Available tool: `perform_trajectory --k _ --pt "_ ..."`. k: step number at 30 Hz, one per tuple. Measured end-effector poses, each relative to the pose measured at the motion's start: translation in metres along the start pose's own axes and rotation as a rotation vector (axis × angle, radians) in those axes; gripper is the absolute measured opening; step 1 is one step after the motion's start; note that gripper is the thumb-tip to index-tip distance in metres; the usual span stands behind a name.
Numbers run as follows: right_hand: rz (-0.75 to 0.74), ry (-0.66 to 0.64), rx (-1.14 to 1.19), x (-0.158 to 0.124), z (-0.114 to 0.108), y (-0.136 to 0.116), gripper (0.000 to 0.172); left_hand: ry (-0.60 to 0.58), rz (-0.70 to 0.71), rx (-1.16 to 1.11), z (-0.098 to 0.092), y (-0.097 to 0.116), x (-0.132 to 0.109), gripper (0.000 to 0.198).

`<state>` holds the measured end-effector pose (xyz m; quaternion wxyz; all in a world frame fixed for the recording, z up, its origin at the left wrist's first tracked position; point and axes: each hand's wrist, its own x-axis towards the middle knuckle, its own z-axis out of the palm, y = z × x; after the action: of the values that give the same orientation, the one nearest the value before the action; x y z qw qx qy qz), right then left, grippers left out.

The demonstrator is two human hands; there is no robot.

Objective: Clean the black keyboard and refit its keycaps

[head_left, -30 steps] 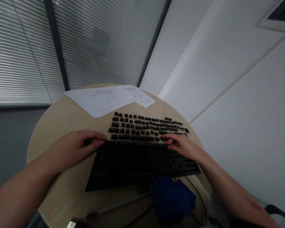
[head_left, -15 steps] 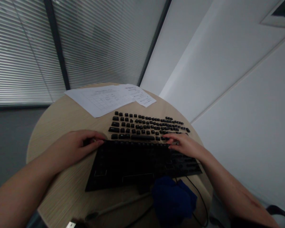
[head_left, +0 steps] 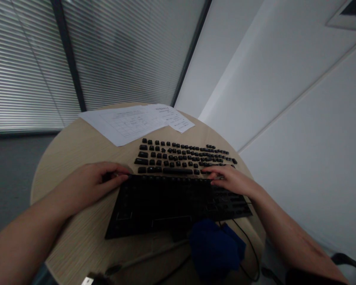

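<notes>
Left hand (head_left: 96, 180) pinches the keyboard (head_left: 166, 202) at ten o'clock; right hand (head_left: 230, 179), one o'clock: can't tell. Best hold it flat.

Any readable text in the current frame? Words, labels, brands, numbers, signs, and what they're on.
None legible.
Larger paper sheet: printed lines and a table grid, too small and blurred to read.
Smaller paper sheet: a heading and printed lines, also unreadable.
Keycaps: faint pale marks on some, too small to read.
Black keyboard base: pale outlines, no readable characters.
</notes>
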<state>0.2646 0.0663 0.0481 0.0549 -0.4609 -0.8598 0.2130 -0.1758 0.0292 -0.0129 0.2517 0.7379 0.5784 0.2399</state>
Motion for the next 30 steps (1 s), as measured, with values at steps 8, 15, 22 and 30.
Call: perform_trajectory --k 8,15,22,30 --pt "0.040 0.064 -0.023 -0.003 0.006 0.000 0.053 -0.017 0.017 0.005 0.001 -0.006 0.000 0.050" --pt "0.127 0.098 0.176 -0.001 0.015 0.012 0.053 -0.016 0.020 -0.005 0.000 -0.004 0.000 0.049" --pt "0.177 0.136 0.327 -0.002 0.018 0.026 0.057 0.003 0.028 -0.007 0.001 -0.004 0.002 0.045" --pt "0.149 0.112 0.122 -0.003 0.015 0.008 0.056 -0.010 0.031 -0.016 -0.001 -0.003 0.000 0.050"
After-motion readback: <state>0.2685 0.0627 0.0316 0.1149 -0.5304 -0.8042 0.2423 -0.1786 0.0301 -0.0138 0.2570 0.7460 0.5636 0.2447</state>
